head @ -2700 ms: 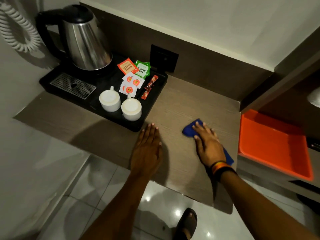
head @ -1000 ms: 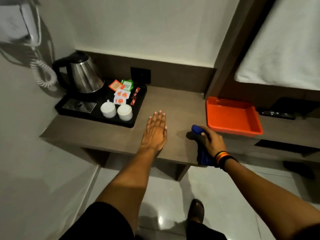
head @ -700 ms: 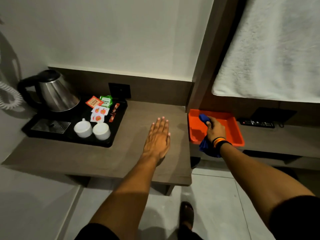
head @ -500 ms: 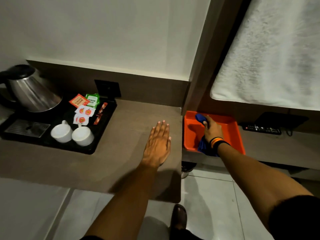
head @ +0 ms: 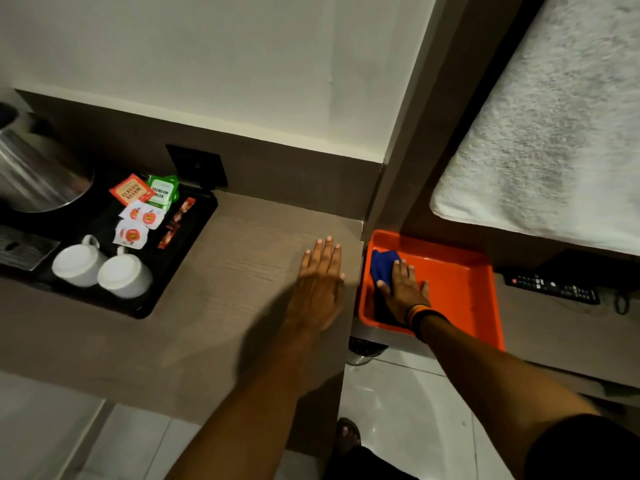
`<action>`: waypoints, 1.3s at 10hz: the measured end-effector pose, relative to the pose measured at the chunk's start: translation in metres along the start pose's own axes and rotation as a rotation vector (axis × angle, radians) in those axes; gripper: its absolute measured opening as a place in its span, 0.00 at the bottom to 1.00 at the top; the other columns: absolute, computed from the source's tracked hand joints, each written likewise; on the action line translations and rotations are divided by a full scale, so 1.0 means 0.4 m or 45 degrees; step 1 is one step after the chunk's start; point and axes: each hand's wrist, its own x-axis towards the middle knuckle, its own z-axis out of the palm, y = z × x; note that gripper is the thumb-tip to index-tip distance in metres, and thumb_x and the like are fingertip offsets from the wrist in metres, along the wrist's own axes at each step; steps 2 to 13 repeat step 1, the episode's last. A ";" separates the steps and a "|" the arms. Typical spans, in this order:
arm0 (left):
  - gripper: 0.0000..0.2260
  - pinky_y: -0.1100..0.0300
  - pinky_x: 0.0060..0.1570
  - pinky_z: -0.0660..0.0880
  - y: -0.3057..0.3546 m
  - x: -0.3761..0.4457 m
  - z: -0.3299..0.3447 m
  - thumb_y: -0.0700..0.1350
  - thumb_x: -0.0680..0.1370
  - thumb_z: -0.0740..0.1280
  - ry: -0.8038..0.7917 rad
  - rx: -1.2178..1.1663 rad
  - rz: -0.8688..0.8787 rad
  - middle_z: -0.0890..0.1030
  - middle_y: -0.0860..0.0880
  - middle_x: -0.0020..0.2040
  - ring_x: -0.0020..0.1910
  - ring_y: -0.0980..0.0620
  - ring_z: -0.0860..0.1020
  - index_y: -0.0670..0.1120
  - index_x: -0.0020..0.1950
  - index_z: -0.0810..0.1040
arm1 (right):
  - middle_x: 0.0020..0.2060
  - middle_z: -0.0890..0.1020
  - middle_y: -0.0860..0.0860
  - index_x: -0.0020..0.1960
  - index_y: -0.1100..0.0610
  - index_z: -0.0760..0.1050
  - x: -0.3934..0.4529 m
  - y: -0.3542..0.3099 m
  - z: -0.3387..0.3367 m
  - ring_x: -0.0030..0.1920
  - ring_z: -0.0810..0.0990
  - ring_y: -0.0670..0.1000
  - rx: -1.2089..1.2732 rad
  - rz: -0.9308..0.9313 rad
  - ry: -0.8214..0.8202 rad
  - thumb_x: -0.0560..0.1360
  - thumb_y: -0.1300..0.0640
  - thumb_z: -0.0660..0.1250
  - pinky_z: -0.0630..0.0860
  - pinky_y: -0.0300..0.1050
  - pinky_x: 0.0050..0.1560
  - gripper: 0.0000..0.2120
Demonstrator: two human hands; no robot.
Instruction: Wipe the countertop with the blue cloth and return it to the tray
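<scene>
The blue cloth [head: 382,266] lies bunched in the near-left corner of the orange tray [head: 464,292], which sits on a lower shelf just right of the wooden countertop [head: 242,271]. My right hand [head: 403,289] rests flat on top of the cloth inside the tray, fingers stretched out and apart, covering its near part. My left hand [head: 320,285] lies palm down on the countertop near its right edge, fingers spread, holding nothing.
At the left of the counter a black tray [head: 180,258] carries a steel kettle [head: 31,174], two white cups [head: 78,261], and tea sachets [head: 138,209]. A remote [head: 550,287] lies right of the orange tray. White fabric [head: 554,133] hangs above. Tiled floor lies below.
My right hand carried the cloth off the countertop's right edge into the orange tray and has flattened out on top of it. My left hand stayed flat on the counter.
</scene>
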 end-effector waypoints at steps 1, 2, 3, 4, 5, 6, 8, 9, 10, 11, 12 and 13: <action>0.27 0.47 0.82 0.37 -0.017 0.016 -0.080 0.51 0.86 0.49 0.032 0.088 -0.025 0.45 0.43 0.85 0.84 0.44 0.43 0.45 0.84 0.46 | 0.84 0.44 0.52 0.84 0.54 0.42 -0.057 -0.025 -0.036 0.83 0.43 0.53 0.081 -0.118 0.200 0.85 0.42 0.49 0.41 0.61 0.81 0.33; 0.27 0.47 0.82 0.37 -0.017 0.016 -0.080 0.51 0.86 0.49 0.032 0.088 -0.025 0.45 0.43 0.85 0.84 0.44 0.43 0.45 0.84 0.46 | 0.84 0.44 0.52 0.84 0.54 0.42 -0.057 -0.025 -0.036 0.83 0.43 0.53 0.081 -0.118 0.200 0.85 0.42 0.49 0.41 0.61 0.81 0.33; 0.27 0.47 0.82 0.37 -0.017 0.016 -0.080 0.51 0.86 0.49 0.032 0.088 -0.025 0.45 0.43 0.85 0.84 0.44 0.43 0.45 0.84 0.46 | 0.84 0.44 0.52 0.84 0.54 0.42 -0.057 -0.025 -0.036 0.83 0.43 0.53 0.081 -0.118 0.200 0.85 0.42 0.49 0.41 0.61 0.81 0.33; 0.27 0.47 0.82 0.37 -0.017 0.016 -0.080 0.51 0.86 0.49 0.032 0.088 -0.025 0.45 0.43 0.85 0.84 0.44 0.43 0.45 0.84 0.46 | 0.84 0.44 0.52 0.84 0.54 0.42 -0.057 -0.025 -0.036 0.83 0.43 0.53 0.081 -0.118 0.200 0.85 0.42 0.49 0.41 0.61 0.81 0.33; 0.27 0.47 0.82 0.37 -0.017 0.016 -0.080 0.51 0.86 0.49 0.032 0.088 -0.025 0.45 0.43 0.85 0.84 0.44 0.43 0.45 0.84 0.46 | 0.84 0.44 0.52 0.84 0.54 0.42 -0.057 -0.025 -0.036 0.83 0.43 0.53 0.081 -0.118 0.200 0.85 0.42 0.49 0.41 0.61 0.81 0.33; 0.27 0.47 0.82 0.37 -0.017 0.016 -0.080 0.51 0.86 0.49 0.032 0.088 -0.025 0.45 0.43 0.85 0.84 0.44 0.43 0.45 0.84 0.46 | 0.84 0.44 0.52 0.84 0.54 0.42 -0.057 -0.025 -0.036 0.83 0.43 0.53 0.081 -0.118 0.200 0.85 0.42 0.49 0.41 0.61 0.81 0.33; 0.27 0.47 0.82 0.37 -0.017 0.016 -0.080 0.51 0.86 0.49 0.032 0.088 -0.025 0.45 0.43 0.85 0.84 0.44 0.43 0.45 0.84 0.46 | 0.84 0.44 0.52 0.84 0.54 0.42 -0.057 -0.025 -0.036 0.83 0.43 0.53 0.081 -0.118 0.200 0.85 0.42 0.49 0.41 0.61 0.81 0.33; 0.27 0.47 0.82 0.37 -0.017 0.016 -0.080 0.51 0.86 0.49 0.032 0.088 -0.025 0.45 0.43 0.85 0.84 0.44 0.43 0.45 0.84 0.46 | 0.84 0.44 0.52 0.84 0.54 0.42 -0.057 -0.025 -0.036 0.83 0.43 0.53 0.081 -0.118 0.200 0.85 0.42 0.49 0.41 0.61 0.81 0.33; 0.27 0.47 0.82 0.37 -0.017 0.016 -0.080 0.51 0.86 0.49 0.032 0.088 -0.025 0.45 0.43 0.85 0.84 0.44 0.43 0.45 0.84 0.46 | 0.84 0.44 0.52 0.84 0.54 0.42 -0.057 -0.025 -0.036 0.83 0.43 0.53 0.081 -0.118 0.200 0.85 0.42 0.49 0.41 0.61 0.81 0.33; 0.27 0.47 0.82 0.37 -0.017 0.016 -0.080 0.51 0.86 0.49 0.032 0.088 -0.025 0.45 0.43 0.85 0.84 0.44 0.43 0.45 0.84 0.46 | 0.84 0.44 0.52 0.84 0.54 0.42 -0.057 -0.025 -0.036 0.83 0.43 0.53 0.081 -0.118 0.200 0.85 0.42 0.49 0.41 0.61 0.81 0.33; 0.27 0.47 0.82 0.37 -0.017 0.016 -0.080 0.51 0.86 0.49 0.032 0.088 -0.025 0.45 0.43 0.85 0.84 0.44 0.43 0.45 0.84 0.46 | 0.84 0.44 0.52 0.84 0.54 0.42 -0.057 -0.025 -0.036 0.83 0.43 0.53 0.081 -0.118 0.200 0.85 0.42 0.49 0.41 0.61 0.81 0.33; 0.27 0.47 0.82 0.37 -0.017 0.016 -0.080 0.51 0.86 0.49 0.032 0.088 -0.025 0.45 0.43 0.85 0.84 0.44 0.43 0.45 0.84 0.46 | 0.84 0.44 0.52 0.84 0.54 0.42 -0.057 -0.025 -0.036 0.83 0.43 0.53 0.081 -0.118 0.200 0.85 0.42 0.49 0.41 0.61 0.81 0.33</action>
